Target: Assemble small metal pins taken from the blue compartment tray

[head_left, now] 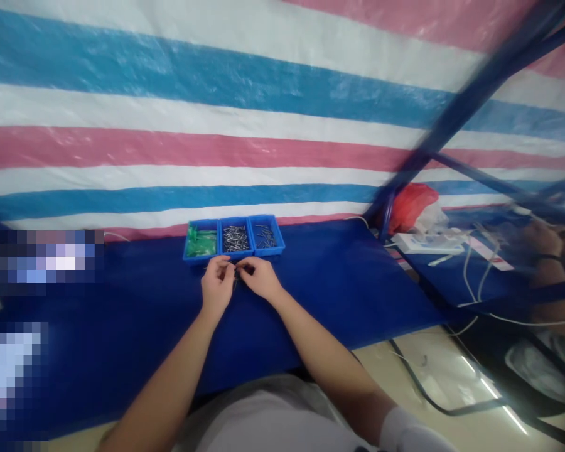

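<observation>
My left hand [217, 284] and my right hand [260, 279] meet just in front of three joined blue bins, fingertips almost touching. Both are closed in a pinch. Something thin and dark shows between them, too small to name. The left bin holds green plastic pieces [201, 243], perhaps in a bag. A heap of metal screws [235, 238] fills much of the middle bin. Fewer thin metal pieces, like screws or nails [265, 236], lie in the right bin [277, 250].
The bins stand on a dark blue table [164, 314], against a striped plastic sheet [179, 113]. To the right are a blue metal frame [433, 141], a red bag [412, 204], a white box [428, 243], loose cables and another person's blurred arm [548, 270]. Areas at left are pixelated.
</observation>
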Motion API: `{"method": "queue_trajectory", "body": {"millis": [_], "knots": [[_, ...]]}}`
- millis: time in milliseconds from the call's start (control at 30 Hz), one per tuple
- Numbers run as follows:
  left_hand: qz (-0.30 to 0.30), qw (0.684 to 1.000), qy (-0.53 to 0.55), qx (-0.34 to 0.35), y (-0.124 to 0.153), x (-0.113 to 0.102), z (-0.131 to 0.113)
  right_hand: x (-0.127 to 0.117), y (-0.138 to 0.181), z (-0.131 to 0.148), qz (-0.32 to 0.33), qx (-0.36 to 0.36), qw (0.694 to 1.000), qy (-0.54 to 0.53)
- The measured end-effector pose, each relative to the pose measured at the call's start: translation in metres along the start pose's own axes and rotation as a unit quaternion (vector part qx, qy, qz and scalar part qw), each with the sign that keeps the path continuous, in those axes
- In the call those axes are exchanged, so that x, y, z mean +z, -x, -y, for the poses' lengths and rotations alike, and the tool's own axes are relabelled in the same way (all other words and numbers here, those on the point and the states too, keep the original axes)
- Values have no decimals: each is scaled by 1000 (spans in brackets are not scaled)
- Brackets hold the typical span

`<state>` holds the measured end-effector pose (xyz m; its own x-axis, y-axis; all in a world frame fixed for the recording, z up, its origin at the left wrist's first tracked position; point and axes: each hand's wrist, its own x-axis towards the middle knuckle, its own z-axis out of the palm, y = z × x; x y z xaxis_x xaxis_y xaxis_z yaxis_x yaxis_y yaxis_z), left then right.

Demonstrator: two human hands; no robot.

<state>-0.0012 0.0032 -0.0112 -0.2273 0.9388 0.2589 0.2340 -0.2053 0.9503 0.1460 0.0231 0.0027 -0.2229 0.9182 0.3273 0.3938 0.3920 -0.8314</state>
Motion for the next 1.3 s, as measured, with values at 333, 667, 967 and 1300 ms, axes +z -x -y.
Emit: {"method": "queue_trajectory", "body": {"millis": [333, 667, 967, 1300], "knots": [[0, 1000, -11, 12, 1, 1, 1, -2, 2, -2, 46, -2, 999, 15], [0, 1000, -15, 18, 2, 2, 0, -2, 2, -3, 44, -1, 999, 30], [6, 1000, -8, 17, 4, 4, 2, -3, 3, -9, 44, -13, 997, 69], [3, 1000, -16, 23, 4, 3, 3, -2, 3, -9, 4, -21, 997, 77]]}}
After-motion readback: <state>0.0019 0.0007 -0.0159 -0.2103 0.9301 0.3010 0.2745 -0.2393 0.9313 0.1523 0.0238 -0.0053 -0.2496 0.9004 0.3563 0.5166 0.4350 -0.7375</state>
